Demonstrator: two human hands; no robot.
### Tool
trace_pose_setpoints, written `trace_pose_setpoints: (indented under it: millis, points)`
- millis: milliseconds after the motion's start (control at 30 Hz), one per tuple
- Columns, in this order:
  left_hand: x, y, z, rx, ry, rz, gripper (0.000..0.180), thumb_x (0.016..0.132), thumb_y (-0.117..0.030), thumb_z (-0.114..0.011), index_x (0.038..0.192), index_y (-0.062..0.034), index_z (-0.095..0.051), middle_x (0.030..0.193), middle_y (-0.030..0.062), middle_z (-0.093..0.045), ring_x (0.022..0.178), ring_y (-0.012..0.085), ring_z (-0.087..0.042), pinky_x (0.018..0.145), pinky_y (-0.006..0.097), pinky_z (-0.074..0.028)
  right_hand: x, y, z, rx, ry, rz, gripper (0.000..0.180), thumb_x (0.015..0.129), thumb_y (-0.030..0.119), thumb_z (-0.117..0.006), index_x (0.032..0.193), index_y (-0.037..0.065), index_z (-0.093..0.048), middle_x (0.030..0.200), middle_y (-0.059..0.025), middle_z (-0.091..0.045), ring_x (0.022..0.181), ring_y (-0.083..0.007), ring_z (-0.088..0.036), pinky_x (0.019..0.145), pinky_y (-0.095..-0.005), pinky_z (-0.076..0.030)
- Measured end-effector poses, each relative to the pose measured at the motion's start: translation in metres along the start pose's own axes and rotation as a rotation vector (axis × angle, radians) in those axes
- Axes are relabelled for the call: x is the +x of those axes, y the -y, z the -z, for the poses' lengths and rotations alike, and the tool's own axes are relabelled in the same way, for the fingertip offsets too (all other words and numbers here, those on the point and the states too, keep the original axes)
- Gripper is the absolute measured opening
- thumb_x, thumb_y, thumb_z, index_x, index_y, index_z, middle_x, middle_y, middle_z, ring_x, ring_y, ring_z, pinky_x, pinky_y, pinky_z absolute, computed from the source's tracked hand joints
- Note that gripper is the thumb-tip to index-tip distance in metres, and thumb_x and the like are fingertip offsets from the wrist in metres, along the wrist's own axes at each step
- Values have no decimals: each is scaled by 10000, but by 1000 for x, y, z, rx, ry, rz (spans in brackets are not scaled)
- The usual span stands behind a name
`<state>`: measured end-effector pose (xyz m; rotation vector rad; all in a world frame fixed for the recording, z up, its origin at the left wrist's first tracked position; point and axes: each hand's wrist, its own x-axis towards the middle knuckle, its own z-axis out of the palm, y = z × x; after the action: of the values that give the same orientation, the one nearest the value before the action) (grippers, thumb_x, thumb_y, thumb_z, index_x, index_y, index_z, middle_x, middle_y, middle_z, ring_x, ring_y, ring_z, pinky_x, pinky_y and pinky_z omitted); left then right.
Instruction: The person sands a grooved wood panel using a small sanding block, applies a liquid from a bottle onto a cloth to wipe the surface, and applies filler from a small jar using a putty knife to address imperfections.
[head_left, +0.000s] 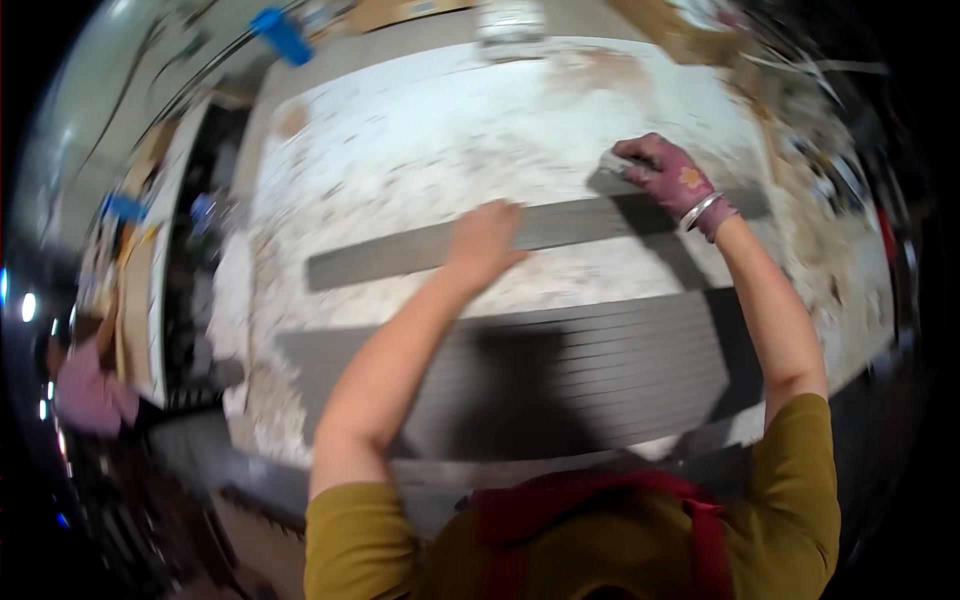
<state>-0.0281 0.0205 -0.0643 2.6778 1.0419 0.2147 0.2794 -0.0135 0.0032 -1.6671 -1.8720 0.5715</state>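
A long grey strip [380, 260] lies crosswise on the white, smudged worktop. My bare left hand [487, 240] rests on the middle of this strip, thumb held out to the side and nothing gripped. Beyond the strip toward the right, my right hand [665, 175], in a pink-purple glove with a flower patch, is closed around a small pale grey thing [612, 163]. Blur hides what kind of thing it is. Nearer to me, several similar grey strips [640, 365] lie side by side in a flat panel, partly under my shadow and behind my left forearm.
The white worktop [400, 120] is scattered with dark specks and debris. A blue cup-like container [282, 37] and a white container [511, 25] stand at the far side. Clutter [830, 170] lines the right edge. A person in pink [92, 390] is at the far left.
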Motion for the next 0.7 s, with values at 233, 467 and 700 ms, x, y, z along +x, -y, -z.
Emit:
trace_pose_setpoints:
  millis: [233, 467, 700]
  points:
    - [-14, 2, -12, -7, -88, -58, 542, 863, -347, -501, 1312, -43, -486, 1149, 195, -513, 1027, 330, -521, 884, 476, -419, 102, 247, -230, -6, 320, 628, 194, 793, 148, -616, 977, 95, -644, 1018, -174, -608, 933, -366, -602, 812, -440, -492]
    - [-36, -3, 1, -31, -289, 5, 487, 861, -284, -502, 1265, -13, -519, 1118, 131, -520, 1040, 279, -506, 909, 417, -398, 120, 329, -324, -377, 652, 827, 267, 782, 92, -586, 1025, 154, -680, 1075, -125, -631, 995, -331, -628, 804, -425, -522]
    - [-34, 5, -10, -281, -470, -16, 478, 908, -326, -496, 1294, -45, -506, 1243, 123, -513, 1167, 259, -474, 918, 411, -390, 188, 309, -329, -409, 404, 539, 230, 833, 177, -572, 1023, 76, -651, 927, -155, -662, 835, -323, -657, 778, -406, -523]
